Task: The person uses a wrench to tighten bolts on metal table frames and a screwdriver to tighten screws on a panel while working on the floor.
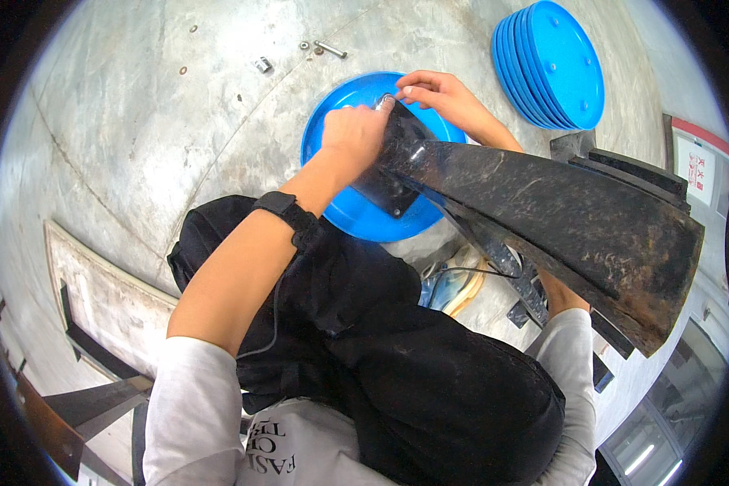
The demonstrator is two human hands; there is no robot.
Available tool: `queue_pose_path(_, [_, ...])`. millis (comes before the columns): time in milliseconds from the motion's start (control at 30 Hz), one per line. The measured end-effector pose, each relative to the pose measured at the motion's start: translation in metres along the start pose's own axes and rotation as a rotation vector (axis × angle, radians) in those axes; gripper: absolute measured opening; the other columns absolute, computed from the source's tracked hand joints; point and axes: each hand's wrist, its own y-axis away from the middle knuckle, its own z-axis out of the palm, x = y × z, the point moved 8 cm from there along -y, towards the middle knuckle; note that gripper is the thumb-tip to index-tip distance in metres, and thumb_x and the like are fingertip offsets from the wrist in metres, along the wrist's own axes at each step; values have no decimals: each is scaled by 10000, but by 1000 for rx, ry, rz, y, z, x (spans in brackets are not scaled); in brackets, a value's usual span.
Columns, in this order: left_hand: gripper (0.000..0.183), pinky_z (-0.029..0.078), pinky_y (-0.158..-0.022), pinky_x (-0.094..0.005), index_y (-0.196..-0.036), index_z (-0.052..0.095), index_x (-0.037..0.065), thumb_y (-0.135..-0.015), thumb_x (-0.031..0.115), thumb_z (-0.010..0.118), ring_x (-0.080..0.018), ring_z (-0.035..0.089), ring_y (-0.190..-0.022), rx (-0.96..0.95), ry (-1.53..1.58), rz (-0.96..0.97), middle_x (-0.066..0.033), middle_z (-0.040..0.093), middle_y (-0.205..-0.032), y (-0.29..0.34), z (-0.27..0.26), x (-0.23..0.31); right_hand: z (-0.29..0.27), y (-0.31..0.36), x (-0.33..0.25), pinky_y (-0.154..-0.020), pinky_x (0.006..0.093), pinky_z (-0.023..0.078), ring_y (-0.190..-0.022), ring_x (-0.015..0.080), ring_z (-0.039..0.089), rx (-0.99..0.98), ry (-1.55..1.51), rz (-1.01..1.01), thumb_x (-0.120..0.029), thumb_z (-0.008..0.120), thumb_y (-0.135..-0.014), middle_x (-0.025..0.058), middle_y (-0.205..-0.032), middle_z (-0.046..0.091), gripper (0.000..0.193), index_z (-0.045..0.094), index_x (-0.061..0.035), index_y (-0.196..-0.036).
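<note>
A bright blue round disc [312, 134] lies on the floor in front of me, and the black mounting plate [398, 194] of a heavy metal stand rests against its face. At the plate's far corner, my left hand [355, 132] is closed with its thumb pressed down; whatever lies under its fingers is hidden. Reaching around the far side of the stand's black column [543, 198], my right hand [441, 93] has its fingers curled together beside that same corner. Anything between those fingertips is too small to make out. The column leans over my right forearm.
Several blue discs [563, 65] stand stacked on edge at the far right. Small hardware lies on the concrete floor: a long bolt [330, 49], washers [304, 45] and a metal piece [263, 64]. A pale panel [105, 300] and dark metal frame [97, 405] are at my left.
</note>
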Motion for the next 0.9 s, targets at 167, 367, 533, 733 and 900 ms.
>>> queue_pose_path(167, [526,494,-692,-412,-1247,449,251,-770,37,501,-333,579,-851,153,-20,58,-174,532,-954,3,-14,1,-30,10,35,-765,260,421,-866,132,558,177,2,109,-220,529,-848,62,-927,621,269,576,-40,-1043])
queue_pose_path(367, [487,489,-717,-407,-1236,449,220,-788,35,488,-331,579,-889,-111,127,-2,-203,552,-976,0,-6,-6,-20,14,46,-740,260,425,-840,134,560,173,-29,57,-207,521,-856,61,-891,614,253,573,-22,-1019])
queue_pose_path(533, [514,480,-732,-411,-1262,418,233,-795,22,461,-357,571,-881,-27,273,110,-222,549,-962,-7,9,-6,-25,26,38,-721,282,450,-776,169,574,211,-72,22,-153,539,-814,108,-820,609,257,577,57,-957])
queue_pose_path(733, [539,448,-693,-436,-1274,392,187,-775,17,500,-374,550,-775,46,312,94,-220,541,-802,-2,8,-14,-21,23,39,-720,282,454,-775,170,575,210,-56,13,-155,542,-814,105,-817,608,258,580,61,-950])
queue_pose_path(900, [324,446,-690,-456,-1075,482,38,-757,49,543,-376,562,-827,8,250,-115,-227,576,-826,-4,11,-32,-21,20,46,-720,282,456,-778,169,576,203,-45,-4,-151,541,-817,103,-815,608,254,580,61,-951])
